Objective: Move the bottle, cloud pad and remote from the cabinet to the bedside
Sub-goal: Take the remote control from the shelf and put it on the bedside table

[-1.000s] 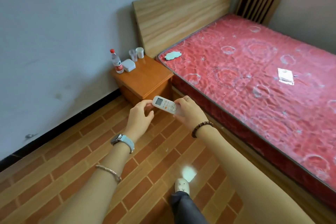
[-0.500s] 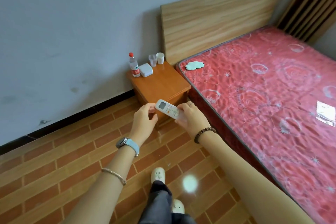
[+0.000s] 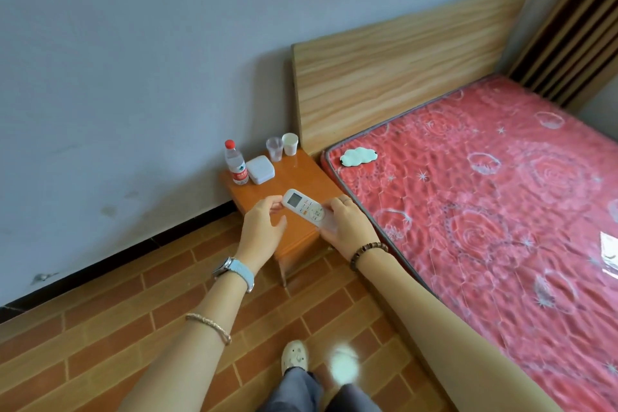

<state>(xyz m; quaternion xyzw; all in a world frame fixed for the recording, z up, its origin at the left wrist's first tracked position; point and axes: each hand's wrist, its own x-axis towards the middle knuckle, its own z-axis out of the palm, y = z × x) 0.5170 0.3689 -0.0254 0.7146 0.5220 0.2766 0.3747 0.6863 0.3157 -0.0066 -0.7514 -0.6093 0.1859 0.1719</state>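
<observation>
Through the head camera I see the left hand's fingertips [image 3: 271,205] curled onto the screen end of the remote [image 3: 306,207], the thumb spread loose below it. The right hand [image 3: 347,227] grasps the button end, fingers wrapped under and the thumb along the edge. The left hand [image 3: 262,231] and the right one hold the remote level, buttons up, above the front part of the cabinet [image 3: 301,174]; I cannot tell whether it touches the top.

Behind the remote, at the back left corner of the cabinet, the bottle [image 3: 235,164] stands upright with a white box [image 3: 260,169] just beside it. A clear cup [image 3: 275,149] and a white cup [image 3: 289,144] stand near the back edge, against the headboard [image 3: 401,77]. The middle of the cabinet top between the box and the remote is bare wood.

The cloud pad [image 3: 357,156] lies flat on the mattress [image 3: 485,194], near its head corner and just past the cabinet's right edge. The mattress edge runs close along the right wrist. Far out on the mattress lies a paper packet [image 3: 608,254]. To the left, the tiled floor [image 3: 100,328] lies open up to the wall.
</observation>
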